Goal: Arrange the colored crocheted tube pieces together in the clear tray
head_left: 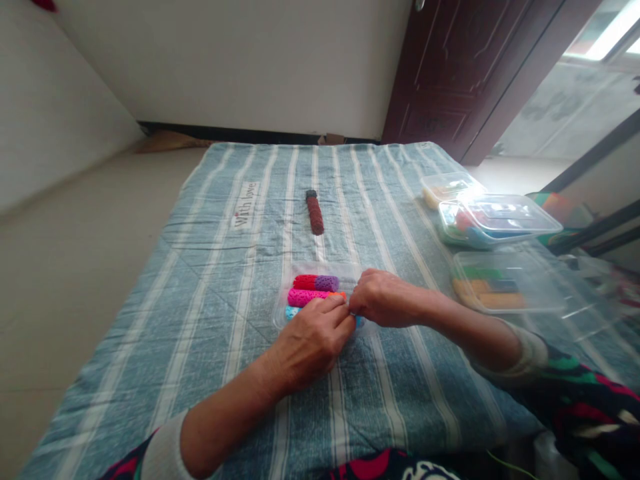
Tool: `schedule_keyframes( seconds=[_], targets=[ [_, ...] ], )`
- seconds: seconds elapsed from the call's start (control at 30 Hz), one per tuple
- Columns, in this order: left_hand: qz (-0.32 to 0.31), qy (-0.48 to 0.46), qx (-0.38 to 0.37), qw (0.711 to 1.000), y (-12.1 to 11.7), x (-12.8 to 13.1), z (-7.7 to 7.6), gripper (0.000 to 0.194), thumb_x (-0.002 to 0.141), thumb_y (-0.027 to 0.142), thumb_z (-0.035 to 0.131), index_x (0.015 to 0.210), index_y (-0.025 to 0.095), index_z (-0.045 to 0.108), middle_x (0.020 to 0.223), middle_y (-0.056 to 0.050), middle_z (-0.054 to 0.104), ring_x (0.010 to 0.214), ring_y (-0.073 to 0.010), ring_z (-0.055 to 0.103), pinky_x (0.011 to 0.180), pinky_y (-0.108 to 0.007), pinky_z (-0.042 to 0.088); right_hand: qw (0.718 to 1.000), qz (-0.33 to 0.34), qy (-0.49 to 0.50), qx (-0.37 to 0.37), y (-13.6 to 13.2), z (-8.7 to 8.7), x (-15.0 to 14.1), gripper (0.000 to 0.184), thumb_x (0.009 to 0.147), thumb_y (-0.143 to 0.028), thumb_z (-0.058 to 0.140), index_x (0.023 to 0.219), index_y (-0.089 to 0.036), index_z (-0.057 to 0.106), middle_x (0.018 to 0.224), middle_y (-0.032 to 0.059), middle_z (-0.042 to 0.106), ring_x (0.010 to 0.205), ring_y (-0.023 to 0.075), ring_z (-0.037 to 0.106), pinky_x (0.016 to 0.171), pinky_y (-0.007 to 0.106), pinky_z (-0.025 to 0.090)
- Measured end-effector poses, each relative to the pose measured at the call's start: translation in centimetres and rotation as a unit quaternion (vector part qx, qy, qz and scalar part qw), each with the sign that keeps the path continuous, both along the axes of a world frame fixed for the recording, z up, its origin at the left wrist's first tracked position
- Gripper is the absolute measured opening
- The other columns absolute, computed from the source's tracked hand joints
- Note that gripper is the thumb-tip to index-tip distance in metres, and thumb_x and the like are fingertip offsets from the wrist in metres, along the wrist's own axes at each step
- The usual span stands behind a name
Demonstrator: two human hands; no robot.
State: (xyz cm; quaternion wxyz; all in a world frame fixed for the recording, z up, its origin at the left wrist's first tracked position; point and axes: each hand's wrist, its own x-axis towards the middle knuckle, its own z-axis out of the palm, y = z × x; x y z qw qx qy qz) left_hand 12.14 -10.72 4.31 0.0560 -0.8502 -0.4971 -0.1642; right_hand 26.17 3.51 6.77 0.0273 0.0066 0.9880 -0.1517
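A striped cloth (210,293) carries a dark red roll (315,215), a clear tray (281,308) and, rightward, what look like lidded tubs (520,217).

This looks like a room in a home: a striped cloth (210,267) reading "With love" covers the bench, plain pale walls (240,60) meet a smooth light floor (115,233), and a dark reddish panelled door (450,67) stands at the far right beside a bright opening (560,120).

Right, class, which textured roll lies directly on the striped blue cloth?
The dark red roll with a black end: it lies outside the clear plastic container, which holds the bright pink roll.
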Motion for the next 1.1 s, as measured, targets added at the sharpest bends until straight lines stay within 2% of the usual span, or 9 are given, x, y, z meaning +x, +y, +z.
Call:
schedule_keyframes(
  seconds=[0.27, 0.47, 0.63, 0.87, 0.97, 1.1],
  targets=[
    [0.002, -0.022, -0.003, 1.000, 0.1, -0.1, 0.0, 0.022, 0.095, 0.013, 0.038, 0.099, 0.011, 0.060, 0.096, -0.013, 0.068, 0.099, -0.0251, 0.062, 0.084, -0.041, 0.054, 1.000, -0.018, -0.002, -0.013, -0.1, -0.2, 0.1, 0.027, 0.080, -0.005, 0.052, 0.057, -0.017, 0.059, 0.057, 0.0012, 0.060, 0.056, 0.0115, 0.042, 0.069, 0.030, 0.035],
    [-0.006, -0.020, -0.029, 0.999, 0.1, -0.3, 0.1, 0.023, 0.096, 0.012, 0.039, 0.105, 0.010, 0.060, 0.103, -0.014, 0.067, 0.103, -0.0266, 0.060, 0.087, -0.043, 0.054, 0.996, -0.029, 0.045, -0.071, -0.3, -1.0, 0.2, 0.025, 0.076, -0.001, 0.051, 0.058, -0.016, 0.059, 0.053, -0.0037, 0.057, 0.051, 0.0081, 0.037, 0.083, 0.033, 0.037],
    [-0.011, -0.009, -0.035, 0.999, 0.1, -0.3, 0.3, 0.022, 0.096, 0.014, 0.041, 0.100, 0.010, 0.062, 0.099, -0.013, 0.067, 0.102, -0.0272, 0.060, 0.087, -0.043, 0.054, 0.993, -0.073, 0.047, -0.084, -1.0, -1.0, 0.1, 0.020, 0.075, -0.001, 0.052, 0.063, -0.017, 0.057, 0.058, -0.0041, 0.059, 0.054, 0.0094, 0.045, 0.092, 0.038, 0.036],
    [0.003, 0.011, -0.018, 1.000, 0.1, -0.2, -0.1, 0.021, 0.096, 0.016, 0.043, 0.093, 0.011, 0.063, 0.102, -0.015, 0.065, 0.105, -0.0274, 0.059, 0.088, -0.044, 0.054, 0.992, -0.094, 0.058, -0.054, -1.2, -1.8, 0.4, 0.014, 0.081, -0.007, 0.051, 0.082, -0.019, 0.057, 0.068, 0.0022, 0.065, 0.064, 0.0171, 0.058, 0.086, 0.036, 0.043],
    [0.000, 0.012, -0.016, 1.000, 0.1, -0.2, 0.0, 0.018, 0.095, 0.016, 0.045, 0.092, 0.011, 0.063, 0.101, -0.014, 0.065, 0.103, -0.0269, 0.059, 0.089, -0.043, 0.054, 0.990, -0.109, 0.073, -0.048, -1.2, -2.2, 0.5, 0.020, 0.080, -0.006, 0.051, 0.094, -0.019, 0.056, 0.070, 0.0031, 0.066, 0.071, 0.0202, 0.062, 0.085, 0.036, 0.045],
    [0.007, 0.017, -0.029, 0.999, 0.0, -0.2, 0.0, 0.018, 0.094, 0.014, 0.045, 0.091, 0.012, 0.063, 0.100, -0.013, 0.064, 0.098, -0.0251, 0.059, 0.089, -0.043, 0.054, 0.988, -0.115, 0.084, -0.051, -1.8, -2.5, 0.5, 0.032, 0.080, -0.006, 0.051, 0.110, -0.018, 0.053, 0.073, 0.0035, 0.068, 0.072, 0.0211, 0.064, 0.092, 0.039, 0.043]
  ],
)
